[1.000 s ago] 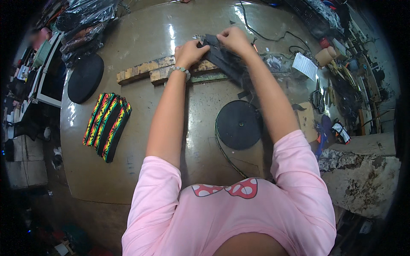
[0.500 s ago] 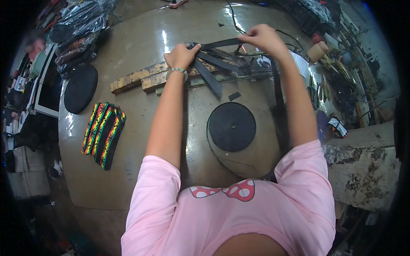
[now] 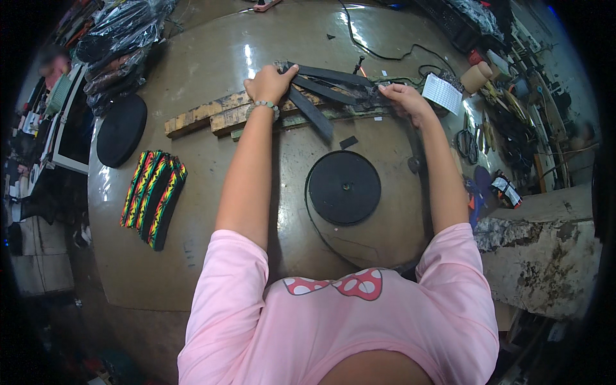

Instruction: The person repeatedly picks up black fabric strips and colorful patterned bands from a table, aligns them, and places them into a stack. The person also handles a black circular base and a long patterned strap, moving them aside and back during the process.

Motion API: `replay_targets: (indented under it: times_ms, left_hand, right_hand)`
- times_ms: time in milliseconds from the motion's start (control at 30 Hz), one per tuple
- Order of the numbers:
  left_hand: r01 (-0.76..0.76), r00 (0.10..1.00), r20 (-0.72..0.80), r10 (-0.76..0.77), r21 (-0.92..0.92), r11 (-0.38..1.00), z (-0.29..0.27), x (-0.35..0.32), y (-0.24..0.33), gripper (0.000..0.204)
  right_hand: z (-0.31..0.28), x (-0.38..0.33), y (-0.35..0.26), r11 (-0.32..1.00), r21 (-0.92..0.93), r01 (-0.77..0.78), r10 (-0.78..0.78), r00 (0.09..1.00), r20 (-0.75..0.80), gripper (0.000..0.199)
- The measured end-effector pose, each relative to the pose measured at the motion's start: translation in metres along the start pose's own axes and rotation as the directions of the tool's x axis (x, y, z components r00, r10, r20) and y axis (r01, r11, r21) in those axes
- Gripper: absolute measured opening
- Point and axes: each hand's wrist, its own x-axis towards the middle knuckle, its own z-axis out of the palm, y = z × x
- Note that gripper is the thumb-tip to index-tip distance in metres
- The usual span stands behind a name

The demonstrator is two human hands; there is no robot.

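Note:
My left hand (image 3: 271, 83) is closed over the gathered ends of several black webbing straps (image 3: 327, 74) above the wooden bars (image 3: 192, 120). The straps fan out to the right from it, one loose end (image 3: 312, 117) slanting toward me. My right hand (image 3: 405, 102) pinches black webbing at the right end of the bars, thumb and fingertips together. From there a dark length drops along my right forearm. Nearer to me lies a flat black webbing roll (image 3: 345, 187), its thin tail curving toward my body. Beside it is a short black offcut (image 3: 348, 142).
Patterned straps (image 3: 153, 199) lie at the left, with a round black roll (image 3: 122, 131) and plastic-wrapped goods (image 3: 119, 48) beyond. At the right are scissors (image 3: 470, 147), a white sheet (image 3: 443, 94) and a tan thread cone (image 3: 476, 78). A black cable (image 3: 385, 56) crosses the far tabletop.
My right hand has come down toward me from the far side, lowering the strap to the bars' right end. My left hand keeps its grip in nearly the same place.

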Motion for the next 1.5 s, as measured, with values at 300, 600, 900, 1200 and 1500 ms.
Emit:
replay_targets:
  times_ms: [300,600,900,1200,1500]
  left_hand:
    - [0.016,1.0,0.017,-0.016,0.012,1.0,-0.004,-0.002,0.003,0.057]
    - [0.001,1.0,0.011,-0.001,0.014,1.0,-0.005,-0.006,0.004,0.055]
    - [-0.072,0.987,0.135,0.082,-0.076,0.994,-0.016,0.008,-0.026,0.057]
    - [-0.388,0.812,0.014,0.584,-0.733,0.558,-0.066,-0.11,0.056,0.05]
    - [-0.062,0.938,-0.014,0.345,-0.99,0.128,-0.13,-0.147,0.062,0.04]
  right_hand:
    - [0.0,0.007,0.007,0.995,0.088,-0.036,0.029,0.996,0.085,0.026]
    - [-0.011,0.012,0.002,0.998,-0.048,-0.052,0.054,0.997,0.049,0.025]
    - [0.012,-0.038,-0.051,0.747,-0.581,0.323,-0.576,0.752,-0.322,0.031]
    - [0.08,-0.077,-0.13,0.691,0.091,0.717,-0.71,0.697,-0.098,0.022]
    - [-0.178,-0.077,0.062,0.705,-0.463,-0.537,-0.258,0.414,-0.873,0.029]
